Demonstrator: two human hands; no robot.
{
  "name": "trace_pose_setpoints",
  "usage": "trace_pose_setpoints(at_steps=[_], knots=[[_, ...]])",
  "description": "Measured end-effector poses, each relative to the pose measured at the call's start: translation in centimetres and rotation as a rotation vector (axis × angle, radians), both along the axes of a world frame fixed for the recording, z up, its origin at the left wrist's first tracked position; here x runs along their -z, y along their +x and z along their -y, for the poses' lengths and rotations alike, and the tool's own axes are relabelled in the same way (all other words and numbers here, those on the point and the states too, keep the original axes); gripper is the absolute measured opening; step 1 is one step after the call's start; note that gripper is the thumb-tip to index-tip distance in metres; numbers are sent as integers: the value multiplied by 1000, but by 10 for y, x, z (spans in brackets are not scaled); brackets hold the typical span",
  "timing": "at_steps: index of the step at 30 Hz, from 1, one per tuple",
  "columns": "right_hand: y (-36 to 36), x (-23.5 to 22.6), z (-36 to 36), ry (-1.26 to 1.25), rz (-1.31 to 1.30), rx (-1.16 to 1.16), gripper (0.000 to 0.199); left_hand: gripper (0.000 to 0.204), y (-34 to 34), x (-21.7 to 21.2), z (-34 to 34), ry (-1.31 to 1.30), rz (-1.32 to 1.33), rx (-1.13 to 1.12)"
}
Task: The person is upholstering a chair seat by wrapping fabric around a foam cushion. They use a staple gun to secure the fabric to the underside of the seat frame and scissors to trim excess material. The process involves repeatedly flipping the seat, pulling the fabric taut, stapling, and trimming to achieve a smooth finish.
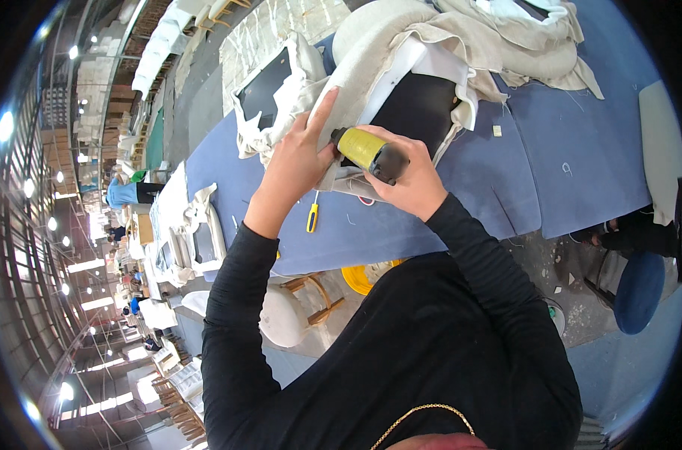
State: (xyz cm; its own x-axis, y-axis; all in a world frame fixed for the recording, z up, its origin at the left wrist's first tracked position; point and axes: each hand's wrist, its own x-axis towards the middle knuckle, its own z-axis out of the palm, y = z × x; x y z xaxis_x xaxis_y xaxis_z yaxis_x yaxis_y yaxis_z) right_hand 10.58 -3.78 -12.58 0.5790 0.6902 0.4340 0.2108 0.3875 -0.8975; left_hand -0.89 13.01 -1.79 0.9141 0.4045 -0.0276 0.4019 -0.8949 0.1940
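My right hand [414, 178] is closed round a yellow-and-black staple gun [361, 149], its far end toward my left thumb. My left hand [300, 165] lies on beige upholstery fabric [354, 86], index finger stretched out along it. The thumb and curled fingers pinch the fabric near its edge, beside the gun's tip. The fabric wraps a padded chair part with a black panel [414, 111] and white lining [425, 61] showing. Where the gun meets the work is hidden by the gun and my hands.
A yellow-handled screwdriver [312, 217] lies on the blue padded table [461, 202]. Another part-covered panel [266, 90] is at the left, more beige covers [521, 45] at the far right. Below the table edge stand a yellow bucket [354, 280] and white-seated chair [282, 315]. A person's dark-clothed leg [641, 232] is at right.
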Motion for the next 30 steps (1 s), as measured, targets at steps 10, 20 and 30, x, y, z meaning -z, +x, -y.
trace_pose_setpoints(at_steps=[10,20,30], knots=[[-5,-1,10,-33,-3,-60,62,99,-6,-7,-14,-319,26,-15],[-23,13,26,-27,14,-88,61,76,-25,12,-47,-1040,-61,-572],[-23,19,26,4,-15,-110,61,64,-30,-3,8,-105,7,22]])
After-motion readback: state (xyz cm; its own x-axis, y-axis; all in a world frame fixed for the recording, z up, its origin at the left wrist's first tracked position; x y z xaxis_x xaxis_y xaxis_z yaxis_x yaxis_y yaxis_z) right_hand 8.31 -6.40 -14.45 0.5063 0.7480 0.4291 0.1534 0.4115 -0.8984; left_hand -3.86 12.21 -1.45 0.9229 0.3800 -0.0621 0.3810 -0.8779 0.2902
